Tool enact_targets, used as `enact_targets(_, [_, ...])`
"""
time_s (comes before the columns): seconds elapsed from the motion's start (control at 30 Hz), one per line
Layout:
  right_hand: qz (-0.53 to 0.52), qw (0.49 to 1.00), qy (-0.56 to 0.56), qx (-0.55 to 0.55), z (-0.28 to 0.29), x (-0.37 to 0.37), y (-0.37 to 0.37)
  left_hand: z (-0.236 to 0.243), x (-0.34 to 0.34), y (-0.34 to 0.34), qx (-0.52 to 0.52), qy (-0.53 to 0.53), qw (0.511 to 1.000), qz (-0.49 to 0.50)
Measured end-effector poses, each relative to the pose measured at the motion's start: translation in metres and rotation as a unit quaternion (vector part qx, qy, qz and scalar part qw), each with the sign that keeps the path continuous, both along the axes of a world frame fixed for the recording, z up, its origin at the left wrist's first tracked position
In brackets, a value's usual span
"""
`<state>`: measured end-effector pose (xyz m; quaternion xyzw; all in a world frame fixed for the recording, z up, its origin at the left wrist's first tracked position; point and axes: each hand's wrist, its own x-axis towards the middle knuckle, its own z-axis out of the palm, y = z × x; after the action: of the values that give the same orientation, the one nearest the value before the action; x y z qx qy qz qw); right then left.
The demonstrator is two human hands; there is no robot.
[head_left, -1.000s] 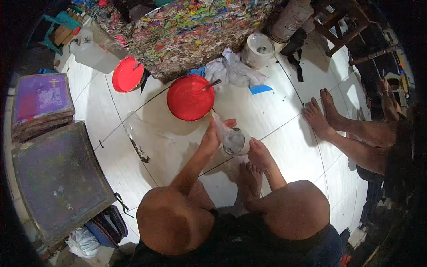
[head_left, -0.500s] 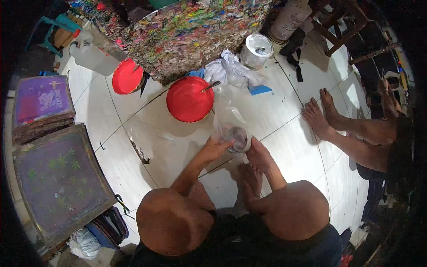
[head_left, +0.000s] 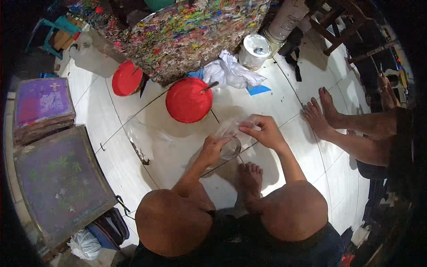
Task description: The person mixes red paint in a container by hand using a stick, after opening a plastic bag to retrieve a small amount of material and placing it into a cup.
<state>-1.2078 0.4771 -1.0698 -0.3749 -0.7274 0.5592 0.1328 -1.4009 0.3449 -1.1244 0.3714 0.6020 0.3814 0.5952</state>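
Between my knees, low over the tiled floor, a clear plastic bag [head_left: 227, 129] hangs around a round, see-through container [head_left: 231, 149]. My left hand [head_left: 212, 149] is closed on the bag and the container's left side. With thumb and fingers pinched together, my right hand [head_left: 266, 132] grips the upper part of the bag, to the right of the container. What the container holds, if anything, I cannot make out. Just beyond the hands stands a wide red paint tub [head_left: 187, 101] with a handled tool [head_left: 210, 86] resting in it.
A smaller red tub [head_left: 126, 79] and a whitish jug [head_left: 93, 58] stand far left. White bags [head_left: 233, 71] and a paint can [head_left: 255, 51] sit by a paint-crusted block [head_left: 178, 40]. Printing frames [head_left: 62, 182] lie left. Another person's feet [head_left: 318, 116] rest at right.
My right hand has moved from beside the container up to the bag's upper part and pinched it. The bag's raised top has come down. My left hand stays nearly in place.
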Motion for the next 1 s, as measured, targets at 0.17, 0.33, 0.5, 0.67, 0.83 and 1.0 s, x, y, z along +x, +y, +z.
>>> enact_targets(0.17, [-0.005, 1.000, -0.010, -0.028, 0.020, -0.005, 0.000, 0.006, -0.002, -0.002, -0.032, -0.038, 0.997, 0.066])
enact_targets(0.33, [0.012, 0.999, 0.041, 0.021, 0.008, -0.007, -0.004, -0.013, 0.003, 0.000, -0.058, -0.130, 0.978, 0.153])
enact_targets(0.5, [0.049, 0.995, -0.085, 0.017, 0.013, -0.006, -0.004, -0.015, -0.001, 0.012, -0.001, -0.098, 0.989, 0.108])
enact_targets(0.67, [-0.040, 0.949, -0.023, 0.312, 0.060, -0.018, -0.009, -0.014, -0.004, 0.010, 0.033, 0.025, 0.993, 0.111])
enact_targets(0.83, [0.086, 0.934, -0.152, 0.311, 0.043, -0.026, -0.010, -0.027, -0.002, 0.009, 0.146, 0.044, 0.981, 0.122])
enact_targets(1.0, [0.027, 0.964, -0.189, 0.184, 0.046, -0.026, -0.010, -0.017, -0.007, 0.007, 0.147, 0.081, 0.977, 0.129])
